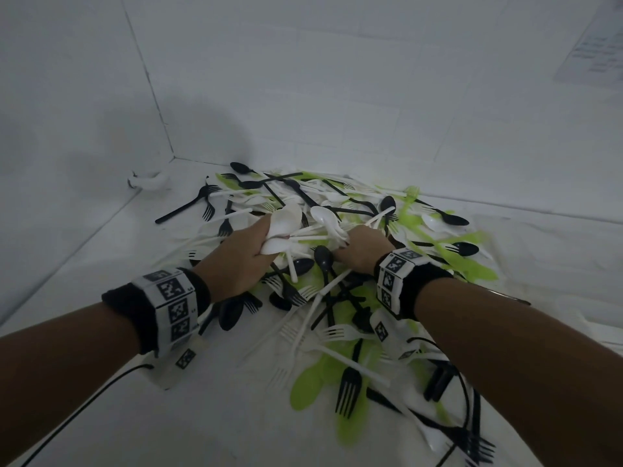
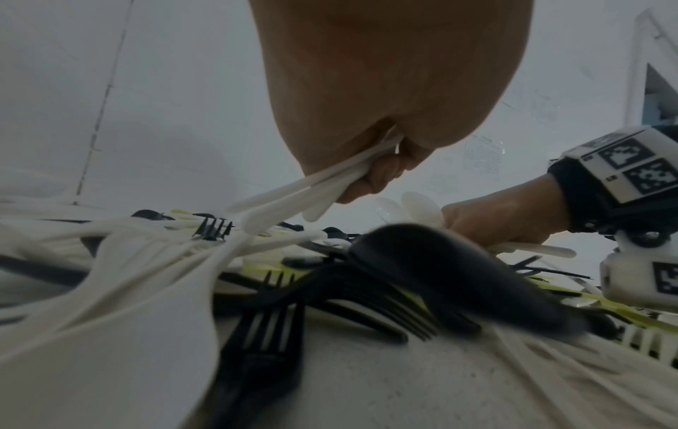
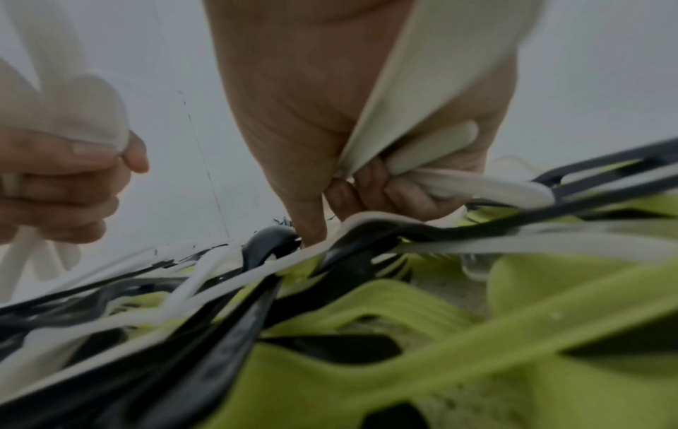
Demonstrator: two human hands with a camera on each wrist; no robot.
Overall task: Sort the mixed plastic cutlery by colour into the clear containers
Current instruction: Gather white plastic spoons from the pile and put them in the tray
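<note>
A heap of mixed plastic cutlery (image 1: 337,264) in white, black and lime green lies on a white surface in a corner. My left hand (image 1: 264,242) grips a bunch of white spoons (image 1: 285,224) just above the heap's middle. The left wrist view shows their handles (image 2: 293,197) sticking out below the left hand (image 2: 370,174). My right hand (image 1: 352,242), close beside it, holds several white spoons (image 1: 325,215). In the right wrist view its fingers (image 3: 366,194) curl round white handles (image 3: 422,110). No clear container is in view.
White walls close the left and far sides and meet in a corner. A white fitting (image 1: 148,182) sits at the foot of the left wall. A paper sheet (image 1: 593,52) hangs at the top right. A black cable (image 1: 84,409) trails from my left wrist. Bare white surface (image 1: 168,433) lies at the near left.
</note>
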